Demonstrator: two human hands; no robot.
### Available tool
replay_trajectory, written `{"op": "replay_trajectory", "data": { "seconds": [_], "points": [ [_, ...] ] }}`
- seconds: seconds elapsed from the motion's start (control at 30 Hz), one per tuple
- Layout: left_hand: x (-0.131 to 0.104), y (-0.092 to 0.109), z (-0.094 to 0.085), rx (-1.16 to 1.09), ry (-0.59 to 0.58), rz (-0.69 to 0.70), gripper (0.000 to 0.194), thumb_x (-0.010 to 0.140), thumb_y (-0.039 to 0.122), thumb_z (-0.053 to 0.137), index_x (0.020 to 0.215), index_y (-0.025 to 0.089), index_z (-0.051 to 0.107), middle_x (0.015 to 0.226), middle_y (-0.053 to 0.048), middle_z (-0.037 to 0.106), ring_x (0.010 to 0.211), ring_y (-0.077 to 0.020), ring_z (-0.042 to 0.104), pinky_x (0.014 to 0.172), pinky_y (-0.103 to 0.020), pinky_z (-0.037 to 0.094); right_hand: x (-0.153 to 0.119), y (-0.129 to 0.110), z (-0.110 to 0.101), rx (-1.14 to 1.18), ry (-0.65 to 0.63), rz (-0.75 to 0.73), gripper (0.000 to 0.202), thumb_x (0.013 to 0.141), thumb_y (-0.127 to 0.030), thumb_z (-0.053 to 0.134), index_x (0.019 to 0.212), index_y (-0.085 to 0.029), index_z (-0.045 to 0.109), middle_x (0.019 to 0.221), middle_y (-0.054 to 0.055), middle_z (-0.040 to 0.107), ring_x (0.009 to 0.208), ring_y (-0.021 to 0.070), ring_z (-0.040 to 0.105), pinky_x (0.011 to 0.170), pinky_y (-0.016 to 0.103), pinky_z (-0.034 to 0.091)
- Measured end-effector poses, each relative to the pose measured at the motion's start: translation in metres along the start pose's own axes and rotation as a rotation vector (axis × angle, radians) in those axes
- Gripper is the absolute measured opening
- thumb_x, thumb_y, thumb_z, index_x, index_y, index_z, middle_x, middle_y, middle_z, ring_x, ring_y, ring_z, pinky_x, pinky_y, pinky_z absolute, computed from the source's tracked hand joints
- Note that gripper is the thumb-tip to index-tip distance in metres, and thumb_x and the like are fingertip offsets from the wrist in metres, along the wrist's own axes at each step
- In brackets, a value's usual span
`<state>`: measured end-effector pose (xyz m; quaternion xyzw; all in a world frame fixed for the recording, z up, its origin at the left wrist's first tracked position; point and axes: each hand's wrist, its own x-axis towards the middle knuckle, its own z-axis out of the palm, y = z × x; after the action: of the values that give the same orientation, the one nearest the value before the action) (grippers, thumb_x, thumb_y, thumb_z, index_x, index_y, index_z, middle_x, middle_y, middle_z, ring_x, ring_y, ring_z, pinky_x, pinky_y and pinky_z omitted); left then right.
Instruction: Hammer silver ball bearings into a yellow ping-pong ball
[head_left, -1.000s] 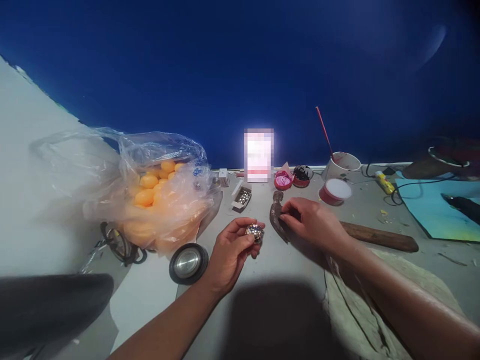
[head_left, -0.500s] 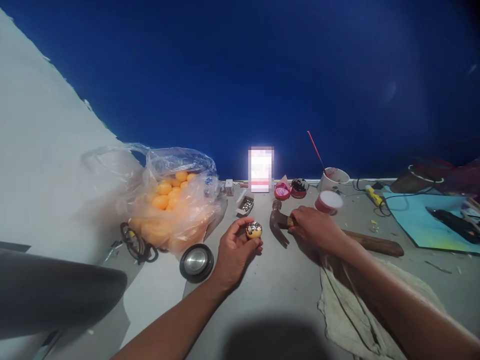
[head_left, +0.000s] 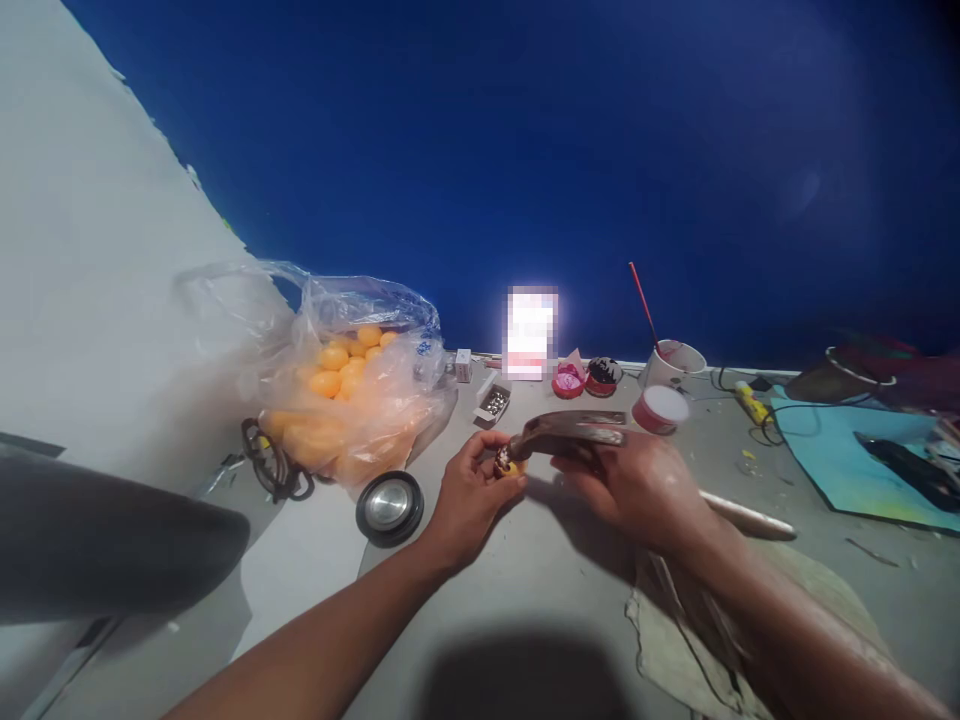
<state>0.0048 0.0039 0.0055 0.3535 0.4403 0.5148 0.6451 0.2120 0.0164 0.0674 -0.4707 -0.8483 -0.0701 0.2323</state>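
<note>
Between its thumb and fingers, my left hand (head_left: 469, 500) pinches a small yellow ball (head_left: 513, 469) partly covered with shiny metal studs. My right hand (head_left: 637, 480) is wrapped round a claw hammer (head_left: 574, 428), whose head is over the ball, its face at or against the studded top. Whether they touch is hard to tell. A small open box of shiny studs (head_left: 493, 403) lies just beyond my left hand. The plastic bag of orange balls (head_left: 349, 375) is to the left.
Near my left forearm sits a round metal-centred lid (head_left: 390, 508). Small red-rimmed tubs (head_left: 569, 380), a white cup with a red stick (head_left: 681, 362) and a white-topped tub (head_left: 661, 408) stand behind. A cloth (head_left: 675, 640) lies under my right forearm.
The hammer has turned and moved left from beside the ball to over it, carried by my right hand. My left hand still holds the ball. The view has shifted slightly.
</note>
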Motion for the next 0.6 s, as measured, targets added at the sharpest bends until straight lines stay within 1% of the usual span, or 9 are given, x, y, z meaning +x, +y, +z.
{"op": "replay_trajectory", "data": {
  "seconds": [0.07, 0.17, 0.2, 0.27, 0.37, 0.4, 0.53, 0.57, 0.6],
  "points": [
    [0.000, 0.000, 0.000, -0.002, -0.018, -0.010, 0.049, 0.062, 0.017, 0.086, 0.103, 0.019, 0.059, 0.077, 0.003, 0.069, 0.068, -0.0087, 0.060, 0.063, -0.019, 0.049, 0.000, 0.000, 0.001, -0.008, 0.022, 0.003, 0.035, 0.099, -0.040, 0.050, 0.099, -0.021, 0.078, 0.072, 0.006, 0.076, 0.057, 0.0183, 0.065, 0.051, 0.029, 0.040],
    [0.000, 0.001, 0.000, 0.040, -0.015, 0.006, 0.047, 0.062, 0.017, 0.086, 0.100, 0.019, 0.059, 0.079, 0.002, 0.069, 0.071, -0.0101, 0.062, 0.065, -0.020, 0.050, 0.000, 0.002, -0.005, -0.018, 0.105, 0.018, 0.036, 0.099, -0.042, 0.050, 0.106, -0.021, 0.077, 0.082, 0.008, 0.079, 0.064, 0.0203, 0.067, 0.056, 0.031, 0.045],
    [0.000, 0.001, 0.000, 0.059, -0.011, 0.016, 0.047, 0.062, 0.017, 0.087, 0.099, 0.019, 0.059, 0.081, 0.002, 0.069, 0.072, -0.0102, 0.062, 0.066, -0.020, 0.050, 0.000, 0.002, -0.007, -0.019, 0.113, 0.020, 0.034, 0.099, -0.041, 0.050, 0.107, -0.021, 0.077, 0.084, 0.008, 0.079, 0.065, 0.0206, 0.068, 0.058, 0.031, 0.046],
    [0.000, 0.000, -0.001, 0.086, -0.017, 0.021, 0.046, 0.062, 0.017, 0.087, 0.099, 0.019, 0.060, 0.082, 0.002, 0.070, 0.073, -0.0103, 0.063, 0.067, -0.020, 0.049, 0.000, 0.001, -0.010, -0.025, 0.083, 0.004, 0.031, 0.098, -0.040, 0.052, 0.099, -0.021, 0.078, 0.081, 0.007, 0.079, 0.062, 0.0203, 0.067, 0.056, 0.031, 0.044],
    [0.000, 0.000, -0.002, 0.098, -0.042, 0.002, 0.045, 0.064, 0.018, 0.087, 0.099, 0.019, 0.059, 0.081, 0.002, 0.070, 0.071, -0.0098, 0.062, 0.066, -0.020, 0.048, 0.000, -0.002, -0.009, -0.024, -0.011, -0.028, 0.031, 0.098, -0.037, 0.053, 0.088, -0.021, 0.077, 0.071, 0.005, 0.076, 0.055, 0.0194, 0.065, 0.051, 0.031, 0.037],
    [0.000, -0.001, -0.002, 0.101, -0.047, -0.002, 0.045, 0.064, 0.019, 0.087, 0.100, 0.019, 0.058, 0.081, 0.002, 0.070, 0.070, -0.0097, 0.061, 0.066, -0.020, 0.048, 0.001, -0.003, -0.009, -0.014, -0.009, -0.026, 0.032, 0.098, -0.037, 0.052, 0.088, -0.021, 0.077, 0.071, 0.005, 0.076, 0.056, 0.0193, 0.065, 0.051, 0.031, 0.037],
    [0.000, 0.000, -0.002, 0.119, -0.034, 0.018, 0.046, 0.064, 0.019, 0.087, 0.101, 0.019, 0.058, 0.081, 0.002, 0.069, 0.071, -0.0097, 0.062, 0.067, -0.019, 0.047, 0.001, -0.002, -0.010, 0.023, 0.141, -0.011, 0.035, 0.099, -0.040, 0.051, 0.095, -0.019, 0.078, 0.076, 0.007, 0.078, 0.060, 0.0190, 0.066, 0.057, 0.030, 0.042],
    [-0.001, 0.000, -0.001, 0.123, -0.032, 0.018, 0.046, 0.064, 0.019, 0.087, 0.100, 0.020, 0.058, 0.080, 0.002, 0.069, 0.071, -0.0097, 0.062, 0.067, -0.019, 0.047, 0.001, -0.002, -0.010, 0.017, 0.131, -0.009, 0.035, 0.098, -0.040, 0.051, 0.094, -0.019, 0.078, 0.075, 0.007, 0.077, 0.059, 0.0188, 0.066, 0.057, 0.030, 0.042],
    [-0.001, 0.000, -0.001, 0.121, -0.036, 0.013, 0.046, 0.064, 0.019, 0.087, 0.100, 0.020, 0.057, 0.080, 0.002, 0.069, 0.070, -0.0096, 0.061, 0.066, -0.020, 0.047, 0.001, -0.001, -0.010, 0.002, 0.093, -0.008, 0.034, 0.098, -0.040, 0.052, 0.091, -0.019, 0.078, 0.073, 0.007, 0.077, 0.057, 0.0186, 0.065, 0.056, 0.030, 0.041]
  ]
}}
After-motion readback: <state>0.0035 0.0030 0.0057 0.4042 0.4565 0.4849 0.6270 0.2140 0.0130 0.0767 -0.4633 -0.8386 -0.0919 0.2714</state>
